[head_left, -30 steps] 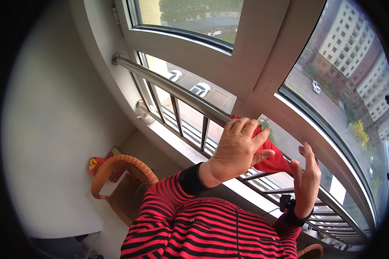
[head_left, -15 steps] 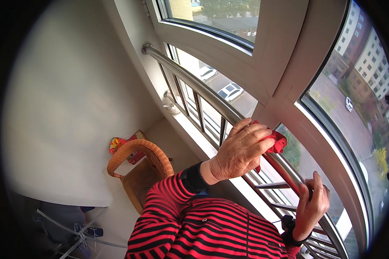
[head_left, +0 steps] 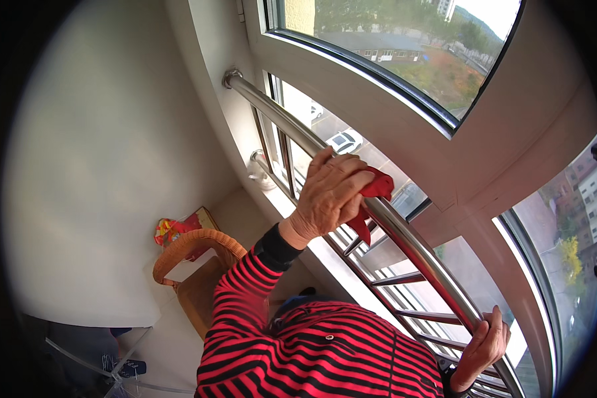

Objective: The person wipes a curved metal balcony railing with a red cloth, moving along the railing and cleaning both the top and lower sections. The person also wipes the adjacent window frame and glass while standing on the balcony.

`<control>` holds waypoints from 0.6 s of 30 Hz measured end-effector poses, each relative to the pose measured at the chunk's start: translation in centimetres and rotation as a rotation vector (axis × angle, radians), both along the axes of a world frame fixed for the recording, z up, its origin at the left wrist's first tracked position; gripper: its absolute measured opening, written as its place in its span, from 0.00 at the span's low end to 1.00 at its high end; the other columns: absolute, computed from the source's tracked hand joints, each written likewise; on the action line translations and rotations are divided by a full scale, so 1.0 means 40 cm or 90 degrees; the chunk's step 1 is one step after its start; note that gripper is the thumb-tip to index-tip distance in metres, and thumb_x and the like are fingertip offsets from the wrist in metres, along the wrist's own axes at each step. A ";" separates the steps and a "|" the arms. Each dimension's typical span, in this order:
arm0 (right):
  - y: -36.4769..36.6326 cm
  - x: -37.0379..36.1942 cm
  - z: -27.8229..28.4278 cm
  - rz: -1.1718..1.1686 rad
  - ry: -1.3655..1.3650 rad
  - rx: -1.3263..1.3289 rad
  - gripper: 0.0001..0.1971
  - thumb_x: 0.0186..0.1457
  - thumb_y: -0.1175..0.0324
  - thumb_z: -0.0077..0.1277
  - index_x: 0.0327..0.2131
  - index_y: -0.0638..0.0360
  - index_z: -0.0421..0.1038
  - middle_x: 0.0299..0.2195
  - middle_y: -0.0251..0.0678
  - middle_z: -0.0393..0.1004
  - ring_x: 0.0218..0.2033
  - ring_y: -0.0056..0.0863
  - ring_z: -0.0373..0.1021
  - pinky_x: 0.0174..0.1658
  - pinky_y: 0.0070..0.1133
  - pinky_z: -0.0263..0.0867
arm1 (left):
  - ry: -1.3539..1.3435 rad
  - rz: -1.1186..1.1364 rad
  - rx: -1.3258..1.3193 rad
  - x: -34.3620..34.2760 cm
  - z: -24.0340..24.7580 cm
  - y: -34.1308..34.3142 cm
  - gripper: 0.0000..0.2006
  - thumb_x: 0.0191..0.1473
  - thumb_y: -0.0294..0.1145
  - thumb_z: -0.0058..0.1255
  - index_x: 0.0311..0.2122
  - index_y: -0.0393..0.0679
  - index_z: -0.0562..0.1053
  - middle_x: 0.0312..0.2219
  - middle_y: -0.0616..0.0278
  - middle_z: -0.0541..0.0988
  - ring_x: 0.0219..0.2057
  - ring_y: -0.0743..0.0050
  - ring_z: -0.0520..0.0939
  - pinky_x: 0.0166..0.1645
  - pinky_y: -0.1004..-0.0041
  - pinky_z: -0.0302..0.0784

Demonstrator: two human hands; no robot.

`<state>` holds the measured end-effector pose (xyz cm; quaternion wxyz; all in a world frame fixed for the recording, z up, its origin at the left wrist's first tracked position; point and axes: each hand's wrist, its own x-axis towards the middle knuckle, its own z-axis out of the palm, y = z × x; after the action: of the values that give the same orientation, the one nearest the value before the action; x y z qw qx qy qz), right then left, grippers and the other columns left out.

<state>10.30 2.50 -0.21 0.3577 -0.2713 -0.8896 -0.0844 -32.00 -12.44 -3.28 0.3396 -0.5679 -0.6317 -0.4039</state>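
Observation:
My left hand (head_left: pixel 328 192) is closed over a red cloth (head_left: pixel 378 184), pressing it around the top rail of a shiny metal railing (head_left: pixel 404 233). One corner of the cloth hangs below the rail, and part of it is hidden under my fingers. Farther down the same rail, toward the lower right, my right hand (head_left: pixel 485 343) grips the bar with bent fingers. Some of its fingertips are out of sight behind the rail. Both arms wear red and black striped sleeves (head_left: pixel 239 292) with dark cuffs.
Just beyond the railing stand white-framed windows (head_left: pixel 438 126), with parked cars and buildings outside. A wicker chair (head_left: pixel 199 249) sits by the left wall (head_left: pixel 106 166), beside a box with a red and yellow bag (head_left: pixel 171 230). A folding rack (head_left: pixel 116 371) is at lower left.
My left hand and the red cloth have slid up the rail toward its wall end. The right hand sits lower along the rail, farther from the left. The view has shifted too.

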 end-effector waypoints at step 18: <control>-0.001 0.019 -0.046 -0.078 0.017 0.068 0.17 0.73 0.72 0.39 0.57 0.72 0.70 0.29 0.43 0.78 0.29 0.40 0.72 0.45 0.39 0.67 | -0.086 0.234 0.093 -0.770 -0.045 -0.153 0.21 0.71 0.43 0.34 0.51 0.44 0.78 0.51 0.52 0.82 0.57 0.47 0.79 0.69 0.51 0.58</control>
<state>11.06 2.47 -2.06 0.3780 -0.3066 -0.8605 -0.1500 -62.80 -18.57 -5.08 0.4049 -0.3887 -0.7149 -0.4170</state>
